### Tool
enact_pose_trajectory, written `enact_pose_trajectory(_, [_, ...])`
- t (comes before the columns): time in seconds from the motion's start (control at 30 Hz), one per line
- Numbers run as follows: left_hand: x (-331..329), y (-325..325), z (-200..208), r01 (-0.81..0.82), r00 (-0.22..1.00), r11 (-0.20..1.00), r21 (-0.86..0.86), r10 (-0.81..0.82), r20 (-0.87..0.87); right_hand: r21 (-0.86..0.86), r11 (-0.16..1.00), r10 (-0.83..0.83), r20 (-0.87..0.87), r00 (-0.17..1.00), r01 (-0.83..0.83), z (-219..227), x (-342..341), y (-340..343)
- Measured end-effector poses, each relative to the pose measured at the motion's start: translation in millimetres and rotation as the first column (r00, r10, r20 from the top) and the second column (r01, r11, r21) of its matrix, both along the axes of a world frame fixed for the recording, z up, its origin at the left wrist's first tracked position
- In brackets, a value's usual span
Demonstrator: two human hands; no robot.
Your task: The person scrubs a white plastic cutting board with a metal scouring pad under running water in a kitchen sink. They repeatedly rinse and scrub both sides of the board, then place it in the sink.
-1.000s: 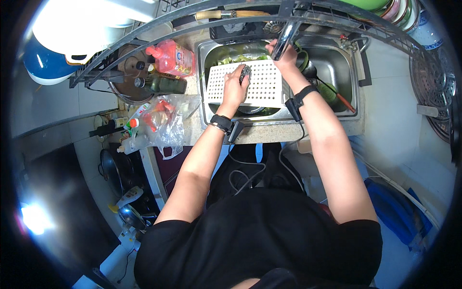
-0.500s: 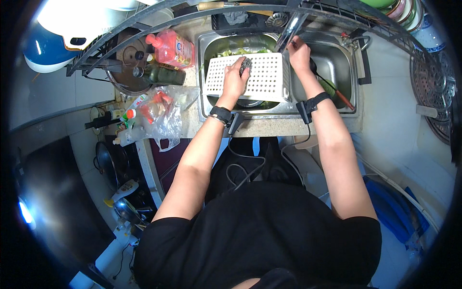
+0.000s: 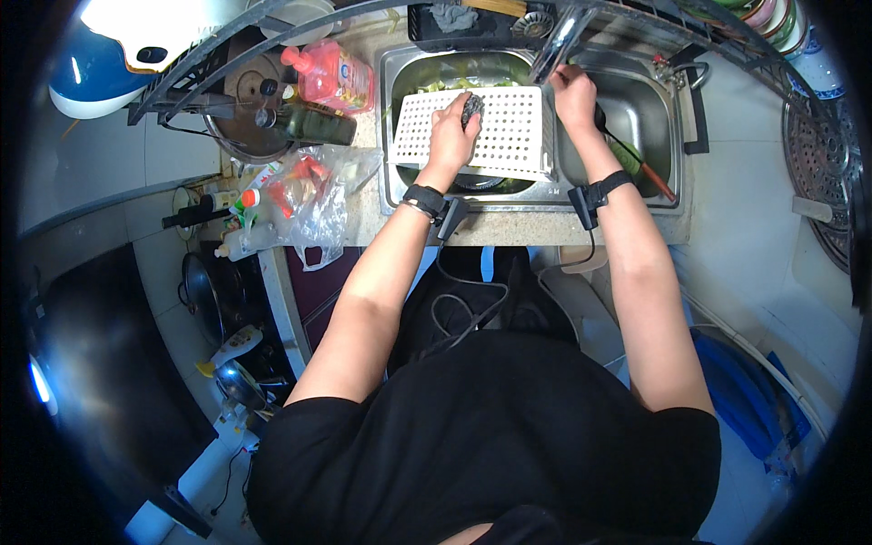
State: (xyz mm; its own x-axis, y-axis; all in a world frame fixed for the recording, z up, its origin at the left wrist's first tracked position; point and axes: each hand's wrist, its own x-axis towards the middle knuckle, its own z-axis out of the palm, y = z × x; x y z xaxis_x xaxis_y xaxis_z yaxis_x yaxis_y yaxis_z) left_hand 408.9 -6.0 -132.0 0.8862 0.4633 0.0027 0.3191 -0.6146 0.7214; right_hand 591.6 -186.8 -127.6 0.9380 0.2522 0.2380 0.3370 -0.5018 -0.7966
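Note:
A white perforated plastic basket (image 3: 509,136) rests over the left sink basin, its holed face turned up. On that face lies my left hand (image 3: 451,136), fingers bent around a grey steel wool scrubber (image 3: 472,108). My right hand (image 3: 576,98) is beside the basket's far right corner, close under the metal faucet (image 3: 556,50). Its fingers are curled together, and what they hold, if anything, is hidden. Green vegetable pieces (image 3: 472,83) show in the left basin behind the basket, and a dark round thing (image 3: 479,182) peeks out below its near edge.
The right basin (image 3: 636,100) holds a utensil with a red-brown handle (image 3: 658,182) and something green. Left of the sink stand a pink pump bottle (image 3: 336,80), a dark green bottle (image 3: 318,124) and a clear plastic bag (image 3: 318,200). A black wire rack (image 3: 363,20) arches overhead.
The whole view has shifted slightly. My left hand keeps the scrubber at about the same spot on the basket. The right hand's fingers look a little more curled near the faucet.

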Motion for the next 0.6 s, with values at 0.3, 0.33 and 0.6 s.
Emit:
enact_pose_trajectory(0.3, [-0.1, -0.7, -14.2, 0.001, 1.000, 1.000, 0.030, -0.001, 0.020, -0.040, 0.999, 0.031, -0.041, 0.999, -0.032, -1.3, -9.8, -5.0])
enact_pose_trajectory(0.33, [-1.6, 1.3, -19.9, 0.011, 0.994, 0.998, 0.059, -0.017, 0.109, -0.070, 0.997, 0.016, -0.074, 0.997, -0.021, 1.7, -13.6, -5.4])
enact_pose_trajectory(0.6, [24.2, -7.5, -13.9, -0.154, 0.970, 0.979, 0.136, 0.124, 0.208, -0.174, 0.977, 0.067, -0.283, 0.957, -0.120, 21.8, -120.4, -6.9])
